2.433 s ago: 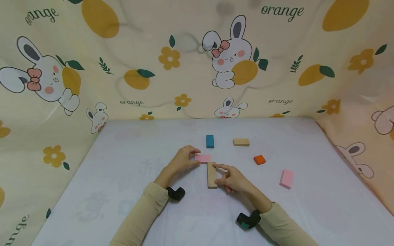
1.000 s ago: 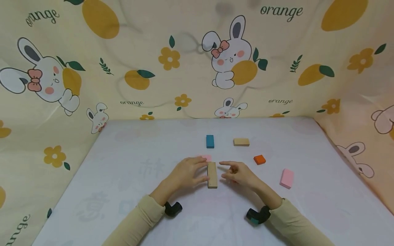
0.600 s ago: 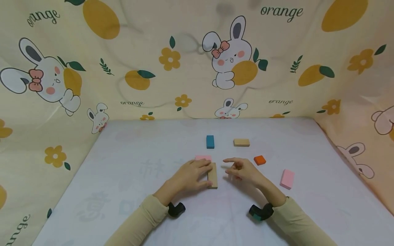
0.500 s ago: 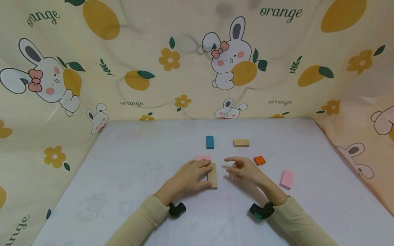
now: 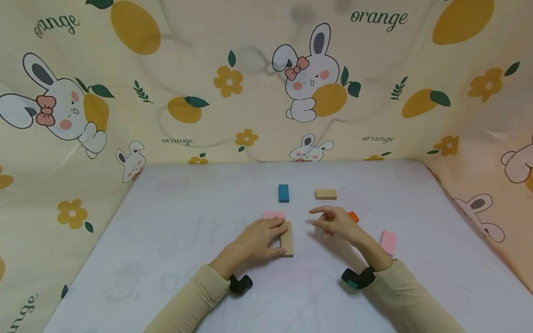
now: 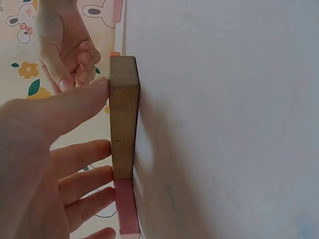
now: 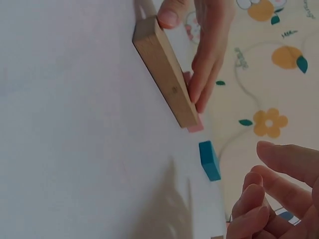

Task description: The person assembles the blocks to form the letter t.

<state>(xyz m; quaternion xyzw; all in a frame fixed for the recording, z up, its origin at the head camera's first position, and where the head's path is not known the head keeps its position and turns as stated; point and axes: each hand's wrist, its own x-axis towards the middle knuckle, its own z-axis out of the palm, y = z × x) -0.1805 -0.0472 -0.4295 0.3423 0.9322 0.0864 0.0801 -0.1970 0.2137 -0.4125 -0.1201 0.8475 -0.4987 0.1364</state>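
Note:
A long plain wooden block [image 5: 288, 240] lies lengthwise on the white table, its far end meeting the right part of a pink block [image 5: 273, 214] set crosswise. Over both blocks rests my left hand [image 5: 259, 239]: the thumb touches the wooden block near its close end, and the fingertips lie at its far end and the pink block. The left wrist view shows those fingers [image 6: 82, 157] fairly straight along the top faces. My right hand [image 5: 336, 223] hovers to the right of the wooden block, holding nothing, its index finger extended and the others loosely bent.
Behind the pair lie a blue block [image 5: 283, 193] and a shorter wooden block [image 5: 325, 194]. An orange block [image 5: 353, 216] is partly hidden behind my right hand. Farther right, a second pink block [image 5: 388, 241] is partly covered by the right forearm. A printed cloth rises behind the table.
My left hand has gone from holding the pink block's end to resting across both blocks. My right hand has let go of the long wooden block and drawn away right and back.

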